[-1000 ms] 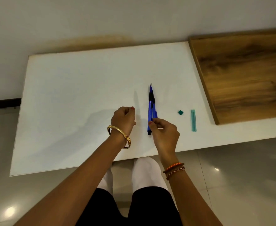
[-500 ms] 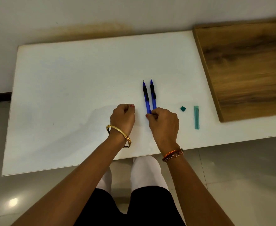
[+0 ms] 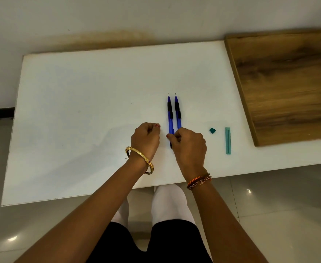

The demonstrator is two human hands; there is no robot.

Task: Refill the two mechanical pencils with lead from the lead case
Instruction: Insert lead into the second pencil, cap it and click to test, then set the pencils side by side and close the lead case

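White and smooth, the flat rectangular bench (image 3: 80,111) was seen from above, with a slab of brown wood-grain board (image 3: 288,82) laid over its far right part. Two slender blue mechanical pencils (image 3: 173,114) were laid side by side near the middle, almost parallel and nearly touching, their thin metal tips pointed away from the person and black ribbed grip sleeves fitted just behind the tips. The near ends of the pencils were covered by the right hand (image 3: 189,147), which was curled with fingers folded in and thumb pressed at the barrel of the left pencil; whether the barrels were actually gripped or only touched could not be told. The left hand (image 3: 146,138) was rested on the bench just left of the pencils, closed into a loose fist, apart from them, with nothing seen in it. A narrow translucent teal lead case (image 3: 228,140), long and rectangular, was laid flat to the right of the hands, and a small dark teal square cap (image 3: 212,130) was set between it and the pencils, touching neither. A rigid gold bangle (image 3: 139,160) was worn on the left wrist and braided orange and brown threads (image 3: 199,181) on the right. Glossy grey floor tiles (image 3: 279,215) were visible below the bench edge.
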